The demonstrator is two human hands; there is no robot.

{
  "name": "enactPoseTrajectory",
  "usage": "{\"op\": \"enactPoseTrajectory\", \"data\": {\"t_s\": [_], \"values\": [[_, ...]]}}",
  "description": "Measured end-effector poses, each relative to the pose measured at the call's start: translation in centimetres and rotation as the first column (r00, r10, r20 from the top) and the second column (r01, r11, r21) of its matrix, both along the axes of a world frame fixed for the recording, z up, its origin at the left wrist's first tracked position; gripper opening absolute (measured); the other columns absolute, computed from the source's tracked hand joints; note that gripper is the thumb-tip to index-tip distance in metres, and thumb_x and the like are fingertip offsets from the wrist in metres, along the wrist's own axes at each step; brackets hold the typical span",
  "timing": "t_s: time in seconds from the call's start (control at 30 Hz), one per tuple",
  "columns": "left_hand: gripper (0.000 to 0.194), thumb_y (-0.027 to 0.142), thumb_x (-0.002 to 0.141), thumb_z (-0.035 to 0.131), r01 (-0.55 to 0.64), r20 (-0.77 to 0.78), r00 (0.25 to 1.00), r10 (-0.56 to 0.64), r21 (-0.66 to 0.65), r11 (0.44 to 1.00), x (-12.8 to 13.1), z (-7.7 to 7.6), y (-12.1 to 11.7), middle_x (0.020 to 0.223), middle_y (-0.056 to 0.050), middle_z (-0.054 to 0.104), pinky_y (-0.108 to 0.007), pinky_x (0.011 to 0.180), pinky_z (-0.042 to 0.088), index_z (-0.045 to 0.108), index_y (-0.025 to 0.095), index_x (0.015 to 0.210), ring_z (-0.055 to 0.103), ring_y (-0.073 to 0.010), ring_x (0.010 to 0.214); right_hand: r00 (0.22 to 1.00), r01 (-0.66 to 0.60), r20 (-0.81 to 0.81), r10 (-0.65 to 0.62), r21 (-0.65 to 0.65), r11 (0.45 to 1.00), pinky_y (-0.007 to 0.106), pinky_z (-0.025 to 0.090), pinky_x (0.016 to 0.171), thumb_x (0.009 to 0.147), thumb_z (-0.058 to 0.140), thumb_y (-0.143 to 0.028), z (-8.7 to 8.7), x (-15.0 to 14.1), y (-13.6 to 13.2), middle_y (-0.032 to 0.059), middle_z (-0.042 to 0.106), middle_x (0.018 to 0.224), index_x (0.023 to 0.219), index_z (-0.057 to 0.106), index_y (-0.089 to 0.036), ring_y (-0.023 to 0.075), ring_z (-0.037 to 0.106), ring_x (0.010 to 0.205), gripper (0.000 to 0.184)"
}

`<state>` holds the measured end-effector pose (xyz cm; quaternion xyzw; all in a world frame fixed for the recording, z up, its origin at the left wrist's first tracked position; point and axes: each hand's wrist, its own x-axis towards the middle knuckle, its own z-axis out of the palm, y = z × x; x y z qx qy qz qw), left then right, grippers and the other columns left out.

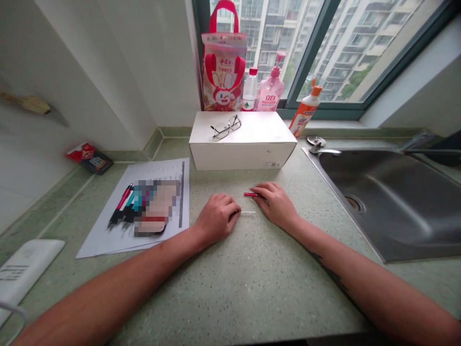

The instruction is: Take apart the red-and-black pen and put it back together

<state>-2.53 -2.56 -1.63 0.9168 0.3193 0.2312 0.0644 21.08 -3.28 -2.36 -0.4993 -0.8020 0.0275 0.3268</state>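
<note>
Above the middle of the counter, my left hand [219,218] is closed, thumb and fingers pinched on a pen refill [248,212]. The thin white refill points right, and its dark end is mostly hidden in my fingers. Just across from it my right hand [275,202] pinches a red pen barrel [251,194], whose end sticks out to the left. The two pen parts are apart. To the left, several pens [122,206] in red, teal and black lie on white printed sheets [104,240], beside a blurred-out phone [158,209].
A white box [241,156] with eyeglasses [226,129] on top stands behind my hands. Bottles and a red-handled bag [224,72] line the window. At right is a steel sink [396,206]; a white power strip [32,269] lies at left, near a red-and-black packet [90,157].
</note>
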Motion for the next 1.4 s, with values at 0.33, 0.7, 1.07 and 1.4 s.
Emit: {"op": "enactPoseTrajectory", "data": {"t_s": [0.33, 0.7, 1.07, 1.4], "values": [[0.019, 0.025, 0.100, 0.052, 0.028, 0.131, 0.991, -0.031, 0.025, 0.999, 0.0, -0.3, -0.1, 0.093, -0.007, 0.068, -0.036, 0.078, 0.049, 0.070, 0.018, 0.100, 0.061, -0.0206, 0.085, 0.967, -0.198, 0.164, 0.194, 0.006, 0.980, 0.041, 0.049, 0.084, 0.103, 0.049, -0.035, 1.2, -1.3, -2.6, 0.0061, 0.071, 0.088, 0.102, 0.073, -0.023, 0.0236, 0.062, 0.091, 0.027], [0.020, 0.022, 0.097, 0.059, -0.030, 0.127, 0.991, 0.027, 0.018, 0.999, -0.3, -0.8, 0.1, 0.098, -0.008, 0.069, -0.037, 0.079, 0.051, 0.067, 0.016, 0.114, 0.062, -0.0224, 0.087, 0.983, -0.037, 0.183, 0.034, 0.011, 0.999, 0.039, 0.048, 0.079, 0.102, 0.048, -0.028, 1.6, -0.1, -2.4, 0.0103, 0.066, 0.092, 0.094, 0.073, -0.020, 0.0237, 0.056, 0.088, 0.027], [0.008, 0.019, 0.093, 0.061, -0.129, 0.091, 0.987, 0.130, -0.024, 0.991, -0.2, -0.4, 0.0, 0.091, -0.007, 0.068, -0.036, 0.077, 0.048, 0.069, 0.016, 0.094, 0.060, -0.0210, 0.082, 0.978, 0.011, 0.210, 0.001, -0.053, 0.999, 0.038, 0.045, 0.077, 0.097, 0.049, -0.018, 1.8, 1.1, -2.5, 0.0095, 0.067, 0.091, 0.092, 0.071, -0.019, 0.0243, 0.056, 0.088, 0.022], [0.010, 0.020, 0.093, 0.063, -0.165, 0.027, 0.986, 0.167, -0.041, 0.985, 0.0, -0.6, 0.3, 0.090, -0.007, 0.067, -0.036, 0.075, 0.047, 0.072, 0.018, 0.095, 0.059, -0.0215, 0.081, 0.943, -0.133, 0.291, 0.159, -0.107, 0.985, 0.037, 0.044, 0.073, 0.096, 0.049, -0.021, 2.7, 3.7, -1.5, 0.0080, 0.066, 0.084, 0.088, 0.069, -0.020, 0.0229, 0.056, 0.082, 0.022]]}}
